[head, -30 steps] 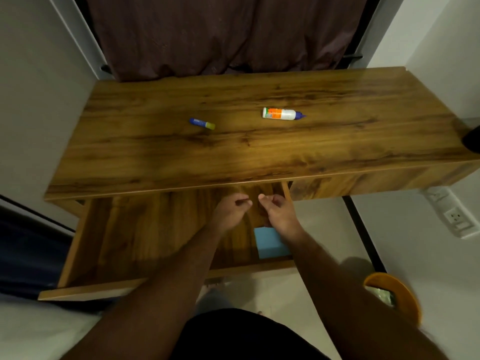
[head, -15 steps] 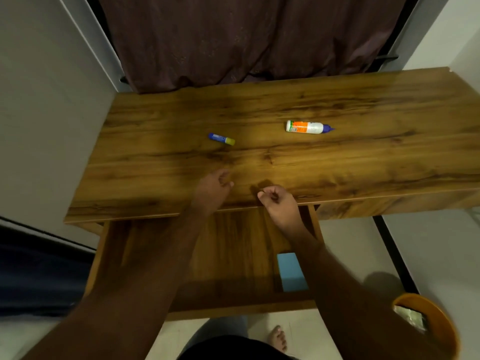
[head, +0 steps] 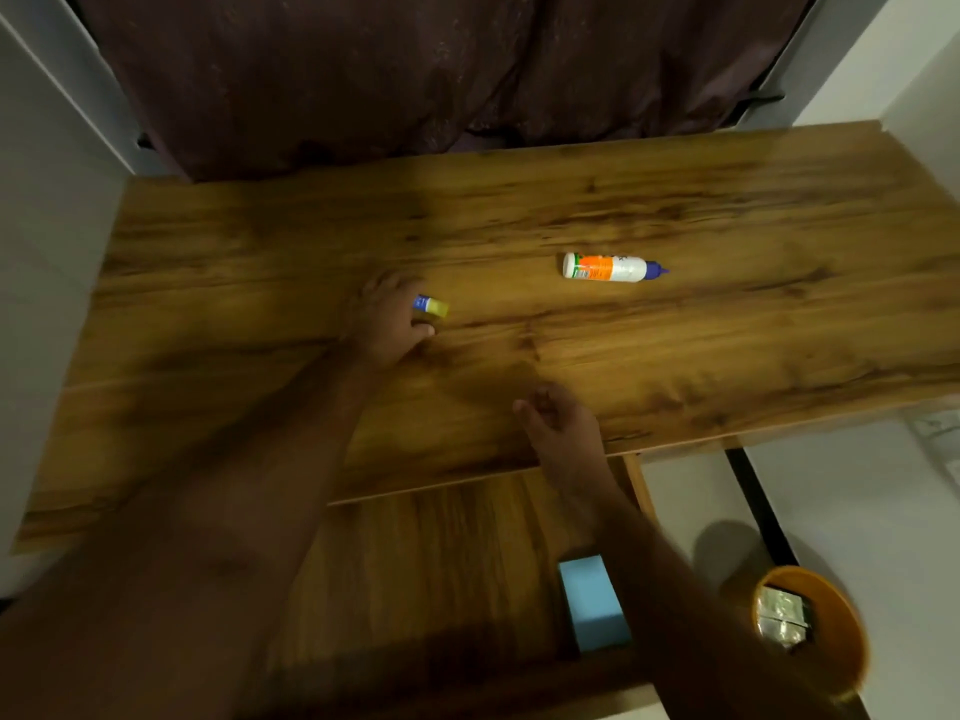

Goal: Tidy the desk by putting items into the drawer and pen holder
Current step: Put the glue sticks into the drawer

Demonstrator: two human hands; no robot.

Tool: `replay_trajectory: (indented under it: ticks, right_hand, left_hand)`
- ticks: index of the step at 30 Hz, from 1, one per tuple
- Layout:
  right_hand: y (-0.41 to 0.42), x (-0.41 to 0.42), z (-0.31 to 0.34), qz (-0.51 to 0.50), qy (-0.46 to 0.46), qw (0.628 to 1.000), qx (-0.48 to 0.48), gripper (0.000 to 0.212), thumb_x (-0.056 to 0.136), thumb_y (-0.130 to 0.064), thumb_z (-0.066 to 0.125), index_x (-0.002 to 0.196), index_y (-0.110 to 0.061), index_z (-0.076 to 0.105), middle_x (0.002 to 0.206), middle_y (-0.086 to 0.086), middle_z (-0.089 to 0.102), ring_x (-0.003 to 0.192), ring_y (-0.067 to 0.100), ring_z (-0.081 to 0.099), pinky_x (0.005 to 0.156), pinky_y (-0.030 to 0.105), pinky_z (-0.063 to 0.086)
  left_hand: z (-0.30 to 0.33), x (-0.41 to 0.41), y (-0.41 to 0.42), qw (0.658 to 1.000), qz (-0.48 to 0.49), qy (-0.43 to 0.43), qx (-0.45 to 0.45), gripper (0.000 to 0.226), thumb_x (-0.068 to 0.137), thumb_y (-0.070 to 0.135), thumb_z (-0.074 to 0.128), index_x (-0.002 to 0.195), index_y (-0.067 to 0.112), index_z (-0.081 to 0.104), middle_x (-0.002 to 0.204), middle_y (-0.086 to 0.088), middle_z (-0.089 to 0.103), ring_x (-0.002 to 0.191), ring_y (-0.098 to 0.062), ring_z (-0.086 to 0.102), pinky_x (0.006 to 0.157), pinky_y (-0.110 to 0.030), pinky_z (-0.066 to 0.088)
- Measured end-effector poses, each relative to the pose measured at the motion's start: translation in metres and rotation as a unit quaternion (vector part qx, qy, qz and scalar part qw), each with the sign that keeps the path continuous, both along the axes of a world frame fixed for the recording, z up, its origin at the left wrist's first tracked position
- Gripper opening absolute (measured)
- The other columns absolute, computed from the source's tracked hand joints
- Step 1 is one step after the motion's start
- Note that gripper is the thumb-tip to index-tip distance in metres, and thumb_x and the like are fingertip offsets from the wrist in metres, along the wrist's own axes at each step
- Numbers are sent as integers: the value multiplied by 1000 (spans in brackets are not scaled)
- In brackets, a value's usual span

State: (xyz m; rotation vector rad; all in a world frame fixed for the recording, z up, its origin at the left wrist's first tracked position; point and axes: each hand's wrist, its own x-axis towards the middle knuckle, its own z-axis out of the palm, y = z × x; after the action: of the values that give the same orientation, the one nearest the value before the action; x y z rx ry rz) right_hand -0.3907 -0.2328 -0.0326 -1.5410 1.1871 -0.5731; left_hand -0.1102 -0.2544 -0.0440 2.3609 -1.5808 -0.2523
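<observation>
The left hand (head: 387, 324) lay on the desk (head: 727, 330) with its fingers curled around the blue end of a small glue stick (head: 431, 306); the yellow cap stuck out to the right, and whether the stick was lifted or merely touched could not be told. The right hand (head: 558, 426) hovered near the desk's front edge, loosely curled and holding nothing. A glue bottle (head: 610, 267) lay on its side well beyond it. Below, the drawer (head: 441, 553) stood open with a blue pad (head: 592, 602) inside.
</observation>
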Motion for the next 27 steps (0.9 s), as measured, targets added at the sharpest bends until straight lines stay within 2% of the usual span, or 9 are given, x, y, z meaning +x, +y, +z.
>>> replay_trajectory:
  ticks: [4, 8, 10, 13, 16, 18, 20, 23, 27]
  right_hand:
    - [-15, 2, 4, -3, 4, 1000, -19, 11, 91, -31, 64, 99, -23, 64, 88, -6, 68, 79, 12, 65, 63, 31, 51]
    - [-25, 1, 4, -3, 11, 1000, -21, 5, 90, -30, 64, 95, -28, 64, 87, -5, 68, 81, 17, 65, 69, 41, 53]
    - [-29, 0, 1, -4, 13, 1000, -14, 3, 89, -33, 65, 90, -34, 64, 85, -7, 68, 78, 15, 65, 66, 39, 53]
    - [-41, -4, -2, -6, 26, 999, -26, 5, 86, -36, 67, 86, -35, 62, 78, -10, 68, 70, 6, 63, 62, 29, 49]
    - [-56, -8, -1, -2, 50, 997, -54, 10, 87, -33, 69, 83, -39, 61, 77, -17, 67, 72, -4, 61, 65, 19, 45]
    - [-71, -10, 2, 11, 71, 994, -82, 10, 87, -33, 69, 82, -38, 61, 76, -19, 65, 72, -4, 60, 66, 20, 46]
    - [-91, -14, 7, 35, 98, 988, -113, 6, 87, -34, 68, 92, -34, 65, 83, -17, 66, 77, 0, 60, 71, 26, 48]
    - [-123, -16, 14, 76, 155, 973, -153, 31, 89, -35, 66, 115, -18, 65, 108, 1, 66, 98, 14, 61, 85, 31, 49]
    - [-170, -18, 19, 76, 248, 929, -265, 45, 87, -29, 66, 128, -13, 56, 127, 12, 57, 119, 30, 51, 99, 37, 43]
  left_hand:
    - [-7, 13, -10, 998, -63, -4, 21, 82, 71, 53, 75, 143, 29, 42, 149, -2, 38, 142, -30, 22, 110, -48, 24]
    - [-13, 12, -13, 996, -85, -10, 22, 66, 77, 57, 68, 137, 35, 49, 145, -1, 42, 138, -28, 27, 106, -45, 26]
    - [-15, 9, -13, 997, -75, 3, 8, 53, 80, 53, 67, 128, 35, 57, 142, -1, 43, 133, -28, 31, 106, -44, 29]
    - [-17, 1, -15, 998, -47, 37, -24, 37, 83, 42, 68, 118, 29, 65, 138, -5, 46, 128, -29, 36, 106, -41, 32]
    - [-16, -9, -13, 998, -15, 55, -32, 32, 87, 37, 66, 116, 25, 66, 135, -4, 47, 125, -28, 40, 102, -38, 34]
    - [-13, -19, -12, 998, -1, 57, -40, 31, 88, 37, 64, 116, 23, 66, 134, -4, 49, 123, -28, 43, 99, -38, 36]
    - [-9, -31, -11, 995, 20, 75, -59, 30, 89, 35, 64, 117, 22, 65, 131, -5, 52, 120, -28, 46, 97, -37, 36]
    - [-4, -54, -14, 990, 51, 109, -74, 34, 91, 37, 61, 121, 20, 63, 126, -8, 55, 116, -29, 50, 95, -38, 41]
    - [0, -90, -19, 971, 106, 188, -103, 38, 91, 41, 59, 124, 21, 60, 121, -5, 60, 112, -23, 55, 91, -38, 47]
